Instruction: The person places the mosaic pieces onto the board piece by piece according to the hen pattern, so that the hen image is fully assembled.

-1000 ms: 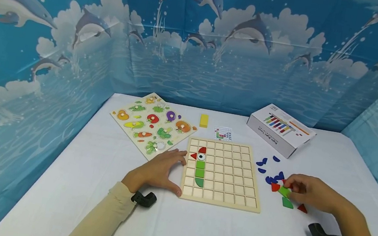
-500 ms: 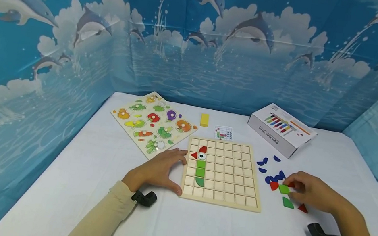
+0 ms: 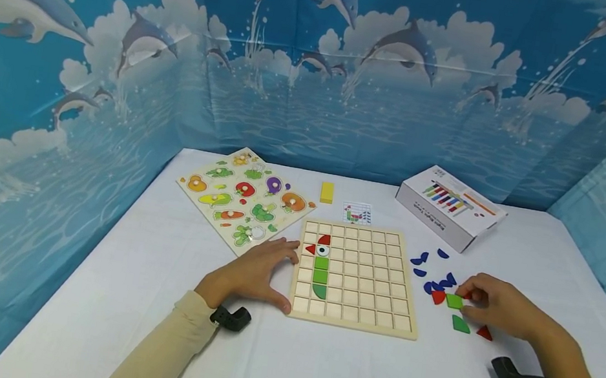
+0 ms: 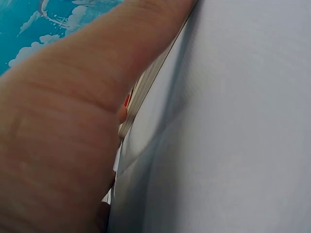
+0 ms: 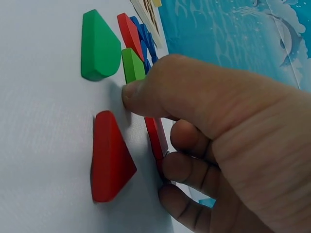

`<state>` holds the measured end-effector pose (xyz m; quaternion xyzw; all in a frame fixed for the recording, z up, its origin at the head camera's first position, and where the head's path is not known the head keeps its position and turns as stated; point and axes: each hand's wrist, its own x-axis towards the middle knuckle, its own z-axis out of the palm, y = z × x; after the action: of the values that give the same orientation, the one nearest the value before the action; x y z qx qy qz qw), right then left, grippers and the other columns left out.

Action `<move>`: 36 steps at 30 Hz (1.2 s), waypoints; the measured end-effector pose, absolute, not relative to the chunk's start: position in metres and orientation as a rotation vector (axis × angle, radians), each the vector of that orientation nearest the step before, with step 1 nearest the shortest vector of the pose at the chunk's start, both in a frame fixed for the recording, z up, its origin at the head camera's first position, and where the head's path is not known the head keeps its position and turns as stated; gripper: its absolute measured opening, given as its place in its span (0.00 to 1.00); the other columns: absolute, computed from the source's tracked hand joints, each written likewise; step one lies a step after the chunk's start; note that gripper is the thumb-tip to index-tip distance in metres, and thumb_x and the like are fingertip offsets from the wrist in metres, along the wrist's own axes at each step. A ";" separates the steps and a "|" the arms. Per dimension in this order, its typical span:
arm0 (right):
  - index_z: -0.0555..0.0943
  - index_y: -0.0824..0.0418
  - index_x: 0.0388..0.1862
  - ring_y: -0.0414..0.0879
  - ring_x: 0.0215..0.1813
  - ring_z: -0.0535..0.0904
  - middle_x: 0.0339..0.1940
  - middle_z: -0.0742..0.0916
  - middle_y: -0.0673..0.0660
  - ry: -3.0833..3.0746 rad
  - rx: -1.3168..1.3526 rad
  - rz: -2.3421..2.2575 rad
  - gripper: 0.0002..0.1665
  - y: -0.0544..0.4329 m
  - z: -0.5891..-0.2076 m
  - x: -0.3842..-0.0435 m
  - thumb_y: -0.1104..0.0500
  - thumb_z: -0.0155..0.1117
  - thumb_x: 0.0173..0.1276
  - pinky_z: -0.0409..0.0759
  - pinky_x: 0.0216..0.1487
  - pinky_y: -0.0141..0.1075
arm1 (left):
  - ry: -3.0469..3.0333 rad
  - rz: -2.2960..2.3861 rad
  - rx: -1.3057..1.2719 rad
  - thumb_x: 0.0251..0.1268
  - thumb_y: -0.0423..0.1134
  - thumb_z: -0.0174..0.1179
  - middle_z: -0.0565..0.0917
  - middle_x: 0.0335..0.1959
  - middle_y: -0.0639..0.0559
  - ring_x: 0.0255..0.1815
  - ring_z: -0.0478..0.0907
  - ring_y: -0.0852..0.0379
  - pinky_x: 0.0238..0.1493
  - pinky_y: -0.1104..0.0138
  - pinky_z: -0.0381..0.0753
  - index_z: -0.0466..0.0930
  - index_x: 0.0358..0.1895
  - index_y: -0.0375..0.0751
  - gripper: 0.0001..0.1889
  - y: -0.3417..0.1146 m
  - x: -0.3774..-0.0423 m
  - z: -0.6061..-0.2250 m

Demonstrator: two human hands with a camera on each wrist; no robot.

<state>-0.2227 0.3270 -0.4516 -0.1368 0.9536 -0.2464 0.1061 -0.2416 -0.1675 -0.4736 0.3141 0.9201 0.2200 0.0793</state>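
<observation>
My left hand [image 3: 257, 274] holds the left side of a wooden grid board [image 3: 359, 321], thumb at the near corner and fingers on the edge. On the board stand a red quarter-round [image 3: 324, 240], a red triangle [image 3: 310, 249], an eye tile [image 3: 322, 251], green squares [image 3: 320, 276] and a green quarter-round [image 3: 319, 291]. Right of it, my right hand [image 3: 503, 307] pinches a light green square block [image 3: 454, 301] at its right edge; the right wrist view hides the index fingertip. Red pieces [image 5: 155, 138] lie under its curled fingers. A green block [image 5: 99, 48] and red triangle [image 5: 111, 158] lie nearby.
Several blue half-rounds [image 3: 437, 286] and a red piece [image 3: 437, 297] lie right of the board. Behind stand a white box [image 3: 450, 208], a yellow block [image 3: 327, 192], a pattern card [image 3: 357, 213] and a vegetable knob puzzle [image 3: 233, 186]. Dolphin-printed cloth [image 3: 314, 112] borders the table.
The light green square has shifted slightly away and left and turned straighter. A red piece beside it has slid right, under my right hand. My left hand stays on the board.
</observation>
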 end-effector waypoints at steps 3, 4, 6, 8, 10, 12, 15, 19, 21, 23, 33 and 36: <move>0.81 0.63 0.45 0.49 0.40 0.72 0.32 0.75 0.53 2.809 -0.383 -0.732 0.18 0.327 -0.453 -0.222 0.64 0.77 0.57 0.78 0.31 0.31 | 2.754 0.657 0.936 0.35 0.79 0.71 0.57 0.81 0.59 0.81 0.46 0.54 0.78 0.54 0.48 0.70 0.59 0.58 0.47 -0.167 -0.242 -0.474; 0.81 0.63 0.45 0.49 0.40 0.72 0.32 0.75 0.53 2.810 -0.383 -0.734 0.18 0.327 -0.453 -0.223 0.64 0.77 0.57 0.78 0.31 0.31 | 2.755 0.657 0.934 0.35 0.79 0.71 0.57 0.81 0.59 0.81 0.46 0.54 0.78 0.54 0.48 0.70 0.59 0.58 0.47 -0.167 -0.242 -0.474; 0.82 0.63 0.45 0.49 0.40 0.72 0.32 0.75 0.53 2.810 -0.383 -0.740 0.17 0.328 -0.453 -0.222 0.64 0.77 0.57 0.77 0.30 0.31 | 2.756 0.655 0.933 0.35 0.79 0.71 0.57 0.81 0.60 0.81 0.46 0.54 0.78 0.54 0.48 0.70 0.59 0.58 0.47 -0.167 -0.242 -0.474; 0.82 0.63 0.44 0.50 0.40 0.72 0.32 0.75 0.53 2.811 -0.384 -0.742 0.17 0.328 -0.454 -0.222 0.64 0.77 0.57 0.78 0.31 0.31 | 2.757 0.655 0.937 0.35 0.78 0.71 0.56 0.81 0.60 0.81 0.46 0.54 0.78 0.54 0.48 0.70 0.60 0.58 0.47 -0.167 -0.242 -0.475; 0.83 0.63 0.44 0.50 0.39 0.72 0.32 0.76 0.52 2.816 -0.400 -0.741 0.17 0.328 -0.453 -0.222 0.64 0.78 0.56 0.78 0.31 0.31 | 2.757 0.655 0.942 0.35 0.78 0.71 0.56 0.81 0.60 0.81 0.46 0.54 0.78 0.54 0.48 0.70 0.60 0.58 0.47 -0.167 -0.242 -0.475; 0.83 0.63 0.44 0.49 0.39 0.72 0.32 0.76 0.52 2.827 -0.404 -0.731 0.18 0.328 -0.453 -0.223 0.63 0.78 0.56 0.79 0.31 0.30 | 2.756 0.658 0.946 0.35 0.78 0.71 0.56 0.81 0.60 0.81 0.46 0.54 0.78 0.54 0.48 0.70 0.60 0.58 0.47 -0.167 -0.241 -0.475; 0.83 0.63 0.44 0.49 0.39 0.72 0.32 0.76 0.52 2.837 -0.418 -0.717 0.19 0.328 -0.452 -0.223 0.63 0.78 0.55 0.78 0.30 0.31 | 2.754 0.668 0.944 0.35 0.78 0.72 0.56 0.81 0.59 0.81 0.46 0.53 0.78 0.54 0.48 0.70 0.60 0.58 0.47 -0.167 -0.241 -0.474; 0.83 0.62 0.44 0.50 0.40 0.72 0.32 0.75 0.52 2.849 -0.404 -0.718 0.19 0.327 -0.450 -0.224 0.63 0.77 0.53 0.78 0.30 0.31 | 2.754 0.676 0.942 0.35 0.78 0.72 0.57 0.81 0.59 0.81 0.46 0.53 0.78 0.54 0.48 0.70 0.60 0.58 0.47 -0.167 -0.240 -0.474; 0.83 0.62 0.44 0.50 0.40 0.72 0.32 0.75 0.52 2.856 -0.413 -0.722 0.19 0.326 -0.449 -0.224 0.63 0.77 0.53 0.78 0.29 0.31 | 2.754 0.673 0.941 0.35 0.78 0.72 0.57 0.81 0.59 0.81 0.46 0.53 0.78 0.54 0.48 0.70 0.60 0.58 0.47 -0.167 -0.240 -0.474; 0.83 0.62 0.44 0.50 0.40 0.72 0.31 0.74 0.52 2.863 -0.423 -0.728 0.18 0.325 -0.449 -0.224 0.63 0.77 0.53 0.77 0.29 0.31 | 2.755 0.667 0.940 0.35 0.78 0.72 0.56 0.81 0.59 0.81 0.46 0.53 0.78 0.54 0.48 0.70 0.60 0.58 0.47 -0.167 -0.241 -0.474; 0.82 0.61 0.43 0.48 0.36 0.71 0.28 0.73 0.52 2.887 -0.499 -0.771 0.18 0.311 -0.446 -0.228 0.63 0.78 0.56 0.74 0.27 0.31 | 2.753 0.653 0.946 0.35 0.78 0.71 0.56 0.81 0.59 0.81 0.46 0.53 0.78 0.54 0.48 0.70 0.60 0.58 0.47 -0.166 -0.240 -0.473; 0.82 0.61 0.44 0.47 0.36 0.71 0.28 0.73 0.52 2.891 -0.550 -0.781 0.17 0.303 -0.442 -0.231 0.64 0.77 0.56 0.72 0.27 0.32 | 2.755 0.643 0.938 0.35 0.79 0.71 0.55 0.81 0.59 0.81 0.45 0.53 0.78 0.54 0.47 0.70 0.60 0.58 0.47 -0.166 -0.240 -0.473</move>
<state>-0.2310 0.3028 -0.4418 -0.1803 0.9484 -0.2563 0.0485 -0.2400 -0.1659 -0.4732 0.3136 0.9214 0.2151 0.0803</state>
